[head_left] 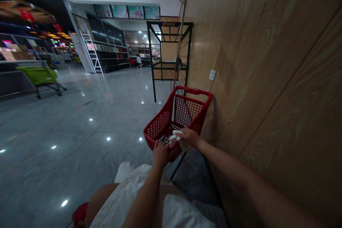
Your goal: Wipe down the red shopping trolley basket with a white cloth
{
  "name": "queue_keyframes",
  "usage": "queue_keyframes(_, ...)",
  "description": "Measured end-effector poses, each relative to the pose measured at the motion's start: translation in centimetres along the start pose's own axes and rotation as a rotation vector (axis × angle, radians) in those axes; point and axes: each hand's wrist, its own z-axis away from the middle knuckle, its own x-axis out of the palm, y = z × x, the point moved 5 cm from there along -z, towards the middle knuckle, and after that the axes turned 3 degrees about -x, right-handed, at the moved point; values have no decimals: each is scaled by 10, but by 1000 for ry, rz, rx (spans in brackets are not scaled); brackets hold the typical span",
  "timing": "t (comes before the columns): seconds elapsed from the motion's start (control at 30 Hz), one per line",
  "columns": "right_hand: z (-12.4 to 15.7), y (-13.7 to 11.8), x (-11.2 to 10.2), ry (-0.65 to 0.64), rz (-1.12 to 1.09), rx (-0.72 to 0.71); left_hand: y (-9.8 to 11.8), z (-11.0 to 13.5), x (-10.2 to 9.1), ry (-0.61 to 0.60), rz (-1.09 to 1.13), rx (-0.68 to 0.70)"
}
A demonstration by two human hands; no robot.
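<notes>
A red plastic shopping basket (pixel 171 114) stands on a cart frame beside a wooden wall. My left hand (pixel 160 154) grips the basket's near rim, fingers curled over the edge. My right hand (pixel 190 137) is closed on a crumpled white cloth (pixel 176 137) and presses it against the same near rim, just to the right of the left hand. My knees and pale clothing show at the bottom of the view.
The wooden panel wall (pixel 267 78) runs along the right, with a white socket (pixel 212 75). A dark metal rack (pixel 170 57) stands behind the basket. A green cart (pixel 40 77), a ladder (pixel 91 51) and store shelves lie far left across the glossy grey floor (pixel 80 128).
</notes>
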Motion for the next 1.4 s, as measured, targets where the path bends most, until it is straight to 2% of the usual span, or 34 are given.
queue_keyframes(0.13, 4, 53, -15, -46, 59, 206, -7, 1, -5, -3, 26, 37)
queue_keyframes(0.23, -1, 61, -16, -73, 76, 248, -16, 3, -7, 26, 30, 15)
queue_keyframes(0.4, -23, 33, -8, -23, 92, 289, -34, -1, -6, 154, -41, -169)
queue_keyframes(0.57, -40, -11, -8, 39, 98, 223, -31, -5, -1, 167, -45, -146)
queue_keyframes(0.7, -46, -28, -15, -64, 169, 144, -41, -3, -5, 206, -47, -214)
queue_keyframes(0.77, -44, -20, -24, -147, 208, 144, -49, -2, -8, 195, -40, -249)
queue_keyframes(0.87, -30, 8, -50, -208, 265, 192, -58, -3, -10, 201, -9, -282)
queue_keyframes(0.97, -10, 37, -78, -177, 334, 330, -57, -5, -8, 242, 41, -304)
queue_keyframes(1.03, -1, 44, -85, -184, 340, 443, -54, -6, -4, 270, 68, -303)
queue_keyframes(1.13, -8, 22, -69, -264, 287, 486, -48, -4, 2, 309, 85, -285)
queue_keyframes(1.2, -27, -9, -49, -271, 239, 428, -46, -2, 5, 330, 77, -263)
queue_keyframes(1.3, -63, -62, -20, -207, 139, 282, -48, 2, 7, 346, 46, -223)
queue_keyframes(1.4, -87, -91, -2, -208, 114, 198, -54, 3, 8, 325, 27, -196)
